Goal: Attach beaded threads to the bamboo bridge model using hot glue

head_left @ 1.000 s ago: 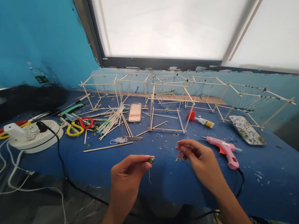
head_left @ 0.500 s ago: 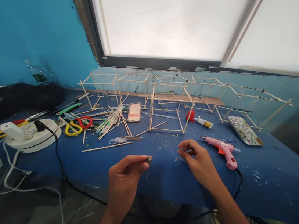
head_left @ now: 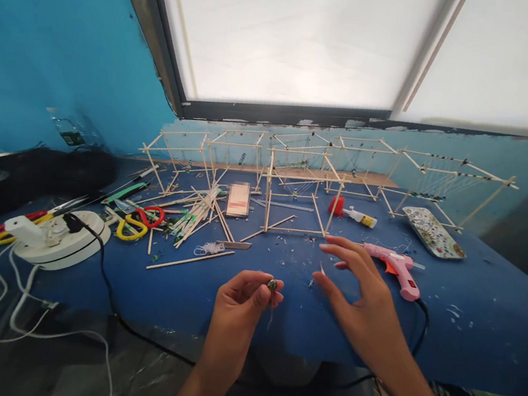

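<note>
My left hand (head_left: 241,306) is closed in a pinch on a small green bead (head_left: 272,285), with a thin thread hanging below it, held over the near edge of the blue table (head_left: 472,325). My right hand (head_left: 363,291) hovers just right of it, fingers stretched out and apart, holding nothing. The pink glue gun (head_left: 396,267) lies just beyond the right hand's fingertips. A thin-stick frame model (head_left: 295,183) stands behind both hands.
Loose wooden sticks (head_left: 197,215), red and yellow scissors (head_left: 140,223), a white round power reel (head_left: 55,237) with a black cable, a glue bottle (head_left: 359,218) and a patterned tray (head_left: 433,232) lie on the table. More stick frames line the back wall under the window.
My right hand opened from a pinch and spread its fingers, moving towards the glue gun. My left hand shifted right with the bead.
</note>
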The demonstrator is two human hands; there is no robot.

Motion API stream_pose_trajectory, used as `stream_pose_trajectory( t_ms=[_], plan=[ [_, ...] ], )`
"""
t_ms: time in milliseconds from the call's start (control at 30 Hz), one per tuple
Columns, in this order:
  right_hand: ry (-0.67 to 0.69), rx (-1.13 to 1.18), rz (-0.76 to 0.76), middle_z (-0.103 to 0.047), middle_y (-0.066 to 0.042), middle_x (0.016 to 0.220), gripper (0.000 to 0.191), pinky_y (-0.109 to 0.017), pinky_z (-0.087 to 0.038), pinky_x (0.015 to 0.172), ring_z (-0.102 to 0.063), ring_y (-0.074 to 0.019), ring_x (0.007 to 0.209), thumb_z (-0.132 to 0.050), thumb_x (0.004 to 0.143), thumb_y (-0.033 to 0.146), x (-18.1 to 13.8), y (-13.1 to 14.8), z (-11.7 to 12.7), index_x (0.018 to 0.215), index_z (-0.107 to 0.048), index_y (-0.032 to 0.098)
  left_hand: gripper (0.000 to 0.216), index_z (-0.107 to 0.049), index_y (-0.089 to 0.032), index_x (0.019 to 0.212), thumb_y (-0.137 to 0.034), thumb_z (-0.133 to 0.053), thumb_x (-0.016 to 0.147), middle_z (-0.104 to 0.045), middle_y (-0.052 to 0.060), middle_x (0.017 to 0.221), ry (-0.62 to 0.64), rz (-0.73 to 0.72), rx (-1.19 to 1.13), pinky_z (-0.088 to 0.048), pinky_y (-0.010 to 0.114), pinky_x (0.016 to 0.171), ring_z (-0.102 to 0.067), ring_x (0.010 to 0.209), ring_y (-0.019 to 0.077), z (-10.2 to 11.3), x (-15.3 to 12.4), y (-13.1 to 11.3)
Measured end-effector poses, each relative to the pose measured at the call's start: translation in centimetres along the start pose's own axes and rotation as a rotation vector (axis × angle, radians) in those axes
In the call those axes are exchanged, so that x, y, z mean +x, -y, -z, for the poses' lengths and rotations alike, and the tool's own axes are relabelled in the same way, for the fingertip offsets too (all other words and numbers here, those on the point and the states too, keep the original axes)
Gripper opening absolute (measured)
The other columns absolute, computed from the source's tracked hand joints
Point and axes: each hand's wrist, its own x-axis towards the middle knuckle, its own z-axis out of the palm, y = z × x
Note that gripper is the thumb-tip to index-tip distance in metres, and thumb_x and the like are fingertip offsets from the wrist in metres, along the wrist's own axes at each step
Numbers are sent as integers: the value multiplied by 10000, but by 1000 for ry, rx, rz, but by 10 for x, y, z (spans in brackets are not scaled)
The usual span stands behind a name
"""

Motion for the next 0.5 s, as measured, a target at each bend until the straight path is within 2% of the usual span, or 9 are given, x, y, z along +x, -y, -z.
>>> stream_pose_trajectory(
  t_ms=[67, 167, 367, 500],
  plan=[
    [109, 109, -38, -616, -28, 1341, 283, -359, -503, 934, -576, -209, 1212, -674, 936, 302, -4, 10, -1, 1216, -642, 329, 237, -765, -182, 877, -320, -886, 727, -775, 33, 792, 17, 36, -51, -567, 178, 707, -694, 675, 94, -3, -1, 2],
    [225, 239, -70, -667, 5, 1239, 188, -318, -505, 940, -624, -177, 1136, -684, 937, 318, -10, 19, -6, 1121, -703, 352, 232, -745, -189, 904, -310, -871, 751, -767, 27, 784, 51, 54, -87, -557, 186, 740, -699, 718, 101, -5, -2, 6],
    [251, 308, -109, -676, 16, 1197, 172, -297, -504, 953, -643, -157, 1088, -727, 907, 322, -14, 24, -14, 1077, -728, 350, 210, -715, -187, 900, -303, -846, 784, -744, 7, 779, 110, 51, -64, -512, 149, 692, -682, 737, 90, -5, -4, 11],
    [269, 363, -122, -676, 17, 1177, 151, -292, -501, 958, -641, -155, 1093, -716, 915, 295, -14, 26, -13, 1055, -733, 349, 229, -698, -184, 931, -312, -833, 797, -747, 21, 825, 143, 42, -44, -513, 172, 705, -672, 729, 96, -7, -5, 9]
  ],
)
